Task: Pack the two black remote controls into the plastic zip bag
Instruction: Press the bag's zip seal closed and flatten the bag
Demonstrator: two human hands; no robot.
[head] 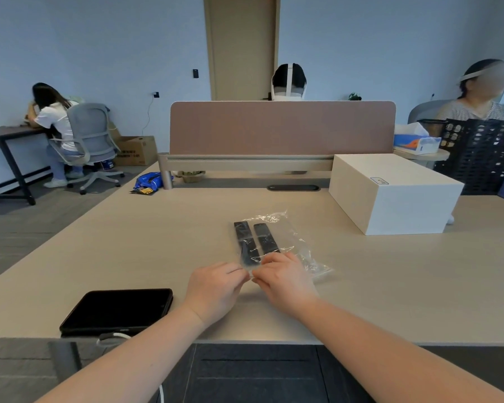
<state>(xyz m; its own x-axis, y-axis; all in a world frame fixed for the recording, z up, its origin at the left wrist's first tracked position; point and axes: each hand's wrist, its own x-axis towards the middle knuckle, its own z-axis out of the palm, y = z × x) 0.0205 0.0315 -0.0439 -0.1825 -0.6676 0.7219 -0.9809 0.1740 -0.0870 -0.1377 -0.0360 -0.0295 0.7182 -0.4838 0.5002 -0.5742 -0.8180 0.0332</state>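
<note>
remotes [252, 242] seemingly bagged, zip bag [296, 245] mouth hidden

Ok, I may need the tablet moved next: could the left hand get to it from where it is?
Probably yes: the tablet lies on bare desk near the left hand, with nothing between them.

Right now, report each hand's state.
Left hand: pinched shut on the zip bag near edge.
Right hand: pinched shut on the same edge.
</note>
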